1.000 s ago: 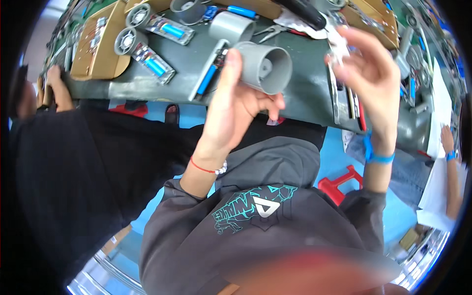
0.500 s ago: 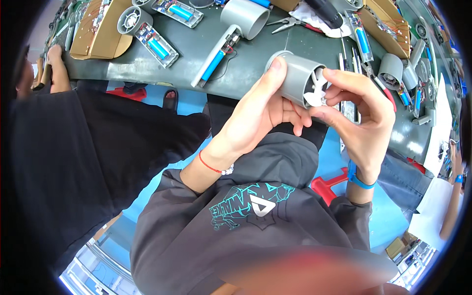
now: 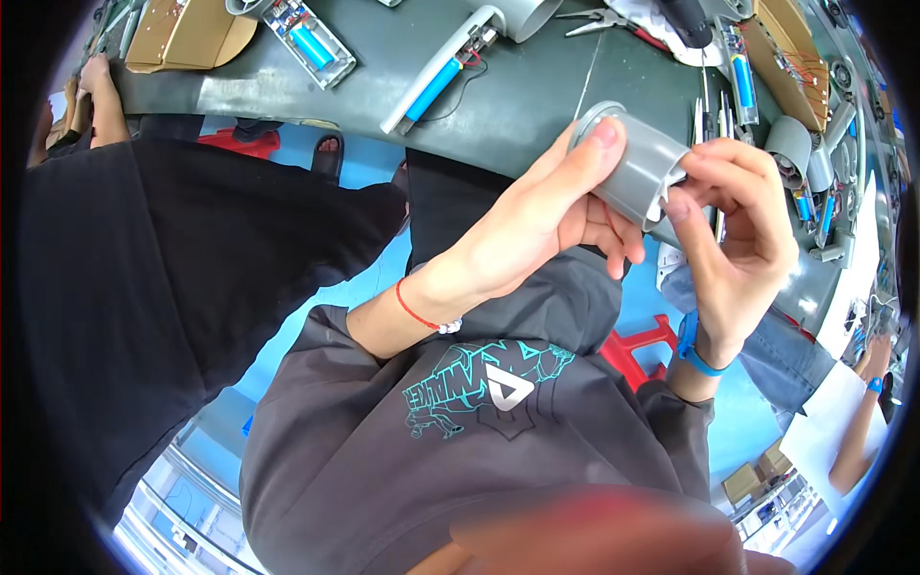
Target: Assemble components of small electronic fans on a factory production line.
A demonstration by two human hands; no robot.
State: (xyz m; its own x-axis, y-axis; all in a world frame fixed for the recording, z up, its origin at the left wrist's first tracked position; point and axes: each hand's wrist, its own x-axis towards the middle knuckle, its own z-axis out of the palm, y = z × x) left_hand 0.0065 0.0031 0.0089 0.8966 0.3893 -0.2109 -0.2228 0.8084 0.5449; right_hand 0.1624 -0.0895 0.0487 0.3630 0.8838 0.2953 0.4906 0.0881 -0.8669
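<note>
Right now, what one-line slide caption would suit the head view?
Left hand holds a gray cylinder; right hand is at its open end, where a white part shows.

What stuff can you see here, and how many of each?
Table: one, dark green, top
Held cylinder: one, grey, in the left hand
White part: one, white, at that cylinder's open end
Other cylinders: several, grey, back and right
Tubes: several, blue, across the table
Pliers: one, red-handled, table's back
Tool: one, black, upper right
Cardboard boxes: two, brown, back left and right
Stool: at least one, red, right
Nearest co-worker: one, in black, left
Sweatshirt: one, dark grey, lower middle
Left hand: one, bare, centre
Right hand: one, bare, cylinder's open end
</note>
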